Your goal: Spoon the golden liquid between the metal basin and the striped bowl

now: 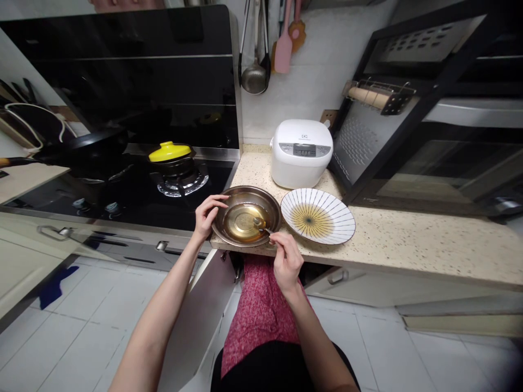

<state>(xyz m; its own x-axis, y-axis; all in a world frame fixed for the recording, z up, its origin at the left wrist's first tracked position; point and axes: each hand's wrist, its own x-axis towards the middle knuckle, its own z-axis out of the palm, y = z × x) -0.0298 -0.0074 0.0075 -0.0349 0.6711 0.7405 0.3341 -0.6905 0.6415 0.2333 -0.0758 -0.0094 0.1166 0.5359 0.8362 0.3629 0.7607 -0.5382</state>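
Note:
A stainless steel bowl (270, 200) sits at the counter's front edge with yellowish liquid in its bottom. My left hand (208, 215) is at its left rim, fingers over the edge and thumb lower, steadying it. In my right hand (288, 260) is the handle of a metal spoon (258, 222), its head tilted down into the bowl near the right side of the liquid. Right beside the bowl lies a white plate (341, 220) with dark radiating lines and a yellow-brown centre; neither hand touches it.
A white rice cooker (302, 158) stands behind the plate. Left is a gas stove (134, 201) with a yellow-lidded pot (169, 152) and a black wok (87, 149). A dark rack (355, 147) bounds the right. Below the counter a cabinet door (204, 310) hangs ajar.

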